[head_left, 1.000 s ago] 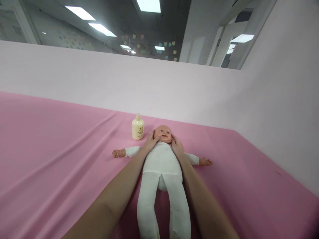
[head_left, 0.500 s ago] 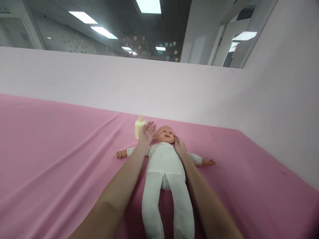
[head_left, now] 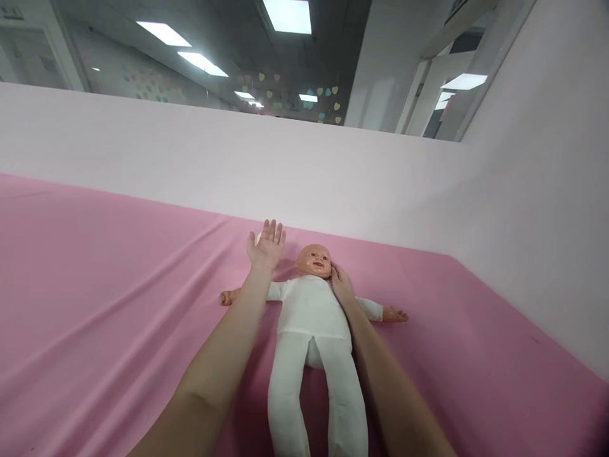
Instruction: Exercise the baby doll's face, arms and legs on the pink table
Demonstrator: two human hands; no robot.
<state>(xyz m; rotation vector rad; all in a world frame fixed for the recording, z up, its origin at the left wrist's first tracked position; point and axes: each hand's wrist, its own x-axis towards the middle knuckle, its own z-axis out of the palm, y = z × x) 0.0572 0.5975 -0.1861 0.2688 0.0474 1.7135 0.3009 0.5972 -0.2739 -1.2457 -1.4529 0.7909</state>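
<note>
White wall (head_left: 285,168) rises beyond the doll (head_left: 313,308), and pink cloth (head_left: 118,273) spreads beneath it, creased to its left as we look. Above the wall, we make out ceiling lights (head_left: 287,16) and heart shapes (head_left: 336,106).

The doll lies on its back in white, arms outstretched. To the left of its head (head_left: 314,260), the left hand (head_left: 266,252) is raised, palm towards us, fingers spread and holding nothing that we can see. The right hand (head_left: 341,284) rests against the other side of the doll's head, fingers together and slightly bent; we cannot tell whether they press or merely touch.

We judge that steadying from one side only could let the head roll towards the unsupported left, or turn if the right hand pushes. Beside the doll, the left hand hides most of a pale object (head_left: 258,238); a backward sweep could knock it. The left forearm crosses over the doll's outstretched arm, so lowering it carelessly could pin or drag that limb. Loose creases might also shift under the doll if the cloth is pulled.

We can read no brand, label or writing around the doll.
</note>
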